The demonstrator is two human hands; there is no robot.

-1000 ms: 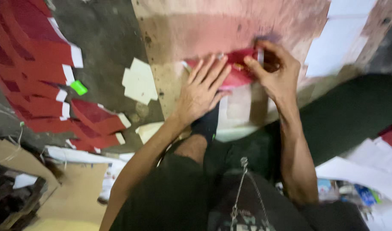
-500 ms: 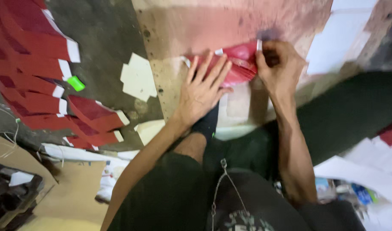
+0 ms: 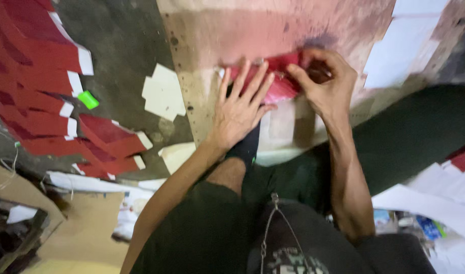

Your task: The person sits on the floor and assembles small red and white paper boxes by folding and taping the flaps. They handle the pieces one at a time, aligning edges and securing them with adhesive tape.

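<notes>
Red sheet [image 3: 283, 83] at upper centre on board [image 3: 202, 61]. Left hand [image 3: 240, 109] flat, fingers spread, pressing it; right hand [image 3: 326, 83] fingers pinched on its edge. Finished red pile [image 3: 34, 86] at left; this sheet unfinished.

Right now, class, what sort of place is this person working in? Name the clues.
Probably a small paper-craft workshop, worked on the floor: rows of red folded paper pieces laid out, white paper offcuts, and a stained wooden work board where both hands press a red paper piece.

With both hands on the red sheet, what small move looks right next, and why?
Probably press the fold down with the right hand. The left hand lies flat, pinning the red paper piece to the wooden board, while the right pinches its edge.
</notes>
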